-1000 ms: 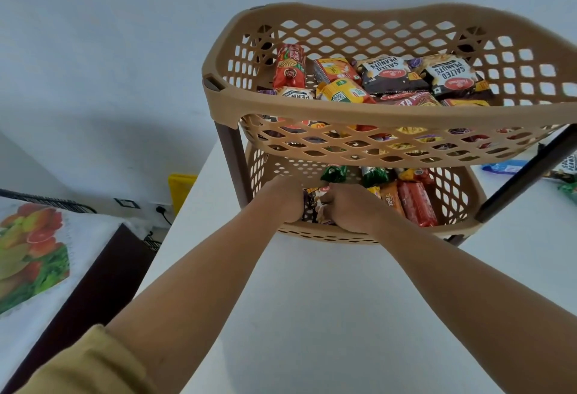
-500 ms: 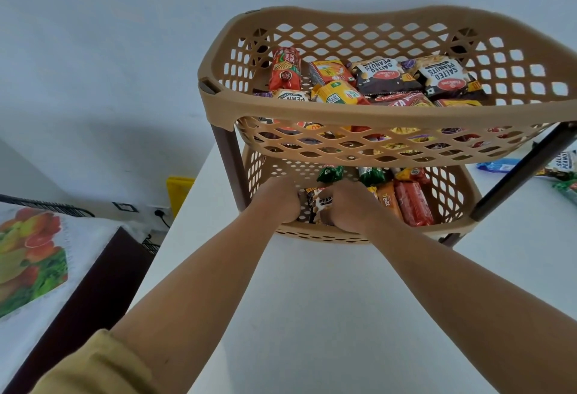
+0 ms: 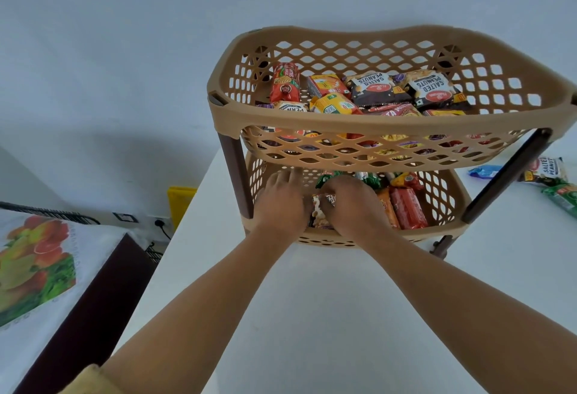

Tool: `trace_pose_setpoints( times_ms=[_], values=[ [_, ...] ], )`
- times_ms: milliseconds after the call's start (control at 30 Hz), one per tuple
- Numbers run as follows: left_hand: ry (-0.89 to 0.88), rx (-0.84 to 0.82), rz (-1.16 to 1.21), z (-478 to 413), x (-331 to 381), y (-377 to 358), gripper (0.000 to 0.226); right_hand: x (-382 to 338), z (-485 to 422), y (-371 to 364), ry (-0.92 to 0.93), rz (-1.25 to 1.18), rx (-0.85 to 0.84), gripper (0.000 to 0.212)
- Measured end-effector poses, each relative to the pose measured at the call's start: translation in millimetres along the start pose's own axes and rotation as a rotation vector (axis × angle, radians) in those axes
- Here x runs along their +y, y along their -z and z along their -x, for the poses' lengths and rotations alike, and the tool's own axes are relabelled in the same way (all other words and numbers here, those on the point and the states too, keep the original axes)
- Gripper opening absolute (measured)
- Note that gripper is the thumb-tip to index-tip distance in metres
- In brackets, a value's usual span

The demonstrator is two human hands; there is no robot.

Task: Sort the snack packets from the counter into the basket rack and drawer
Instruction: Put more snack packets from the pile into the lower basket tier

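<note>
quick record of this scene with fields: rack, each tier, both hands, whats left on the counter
rack: tan plastic lattice two-tier basket rack on white counter
top tier: many packets, among them a black salted peanuts packet
bottom tier: partly filled, red packets at right
left hand: inside bottom tier, fingers straight, beside the packet
right hand: inside bottom tier, fingers curled on brown-and-white snack packet
left on counter: blue packet, pale salted peanut packet, green packet, right of rack
drawer: not in view
</note>
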State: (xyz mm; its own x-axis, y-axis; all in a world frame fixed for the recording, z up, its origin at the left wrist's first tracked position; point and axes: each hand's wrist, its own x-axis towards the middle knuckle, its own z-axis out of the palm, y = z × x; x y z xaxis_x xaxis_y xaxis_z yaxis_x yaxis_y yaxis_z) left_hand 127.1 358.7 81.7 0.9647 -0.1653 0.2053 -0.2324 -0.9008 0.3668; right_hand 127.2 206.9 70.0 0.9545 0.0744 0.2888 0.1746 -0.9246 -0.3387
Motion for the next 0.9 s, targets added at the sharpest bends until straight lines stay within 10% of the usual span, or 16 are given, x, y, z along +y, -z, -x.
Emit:
trace_pose_setpoints(
  times_ms=[400,900],
  values=[
    [-0.075,0.221,0.138,99.5,18.7,0.3,0.067,-5.9,100.1,21.0,0.210,-0.126,0.256,0.011],
    [-0.266,0.011,0.222,139.6,140.8,-52.0,0.067,124.5,213.6,91.1,-0.094,-0.082,0.292,0.019]
  ],
)
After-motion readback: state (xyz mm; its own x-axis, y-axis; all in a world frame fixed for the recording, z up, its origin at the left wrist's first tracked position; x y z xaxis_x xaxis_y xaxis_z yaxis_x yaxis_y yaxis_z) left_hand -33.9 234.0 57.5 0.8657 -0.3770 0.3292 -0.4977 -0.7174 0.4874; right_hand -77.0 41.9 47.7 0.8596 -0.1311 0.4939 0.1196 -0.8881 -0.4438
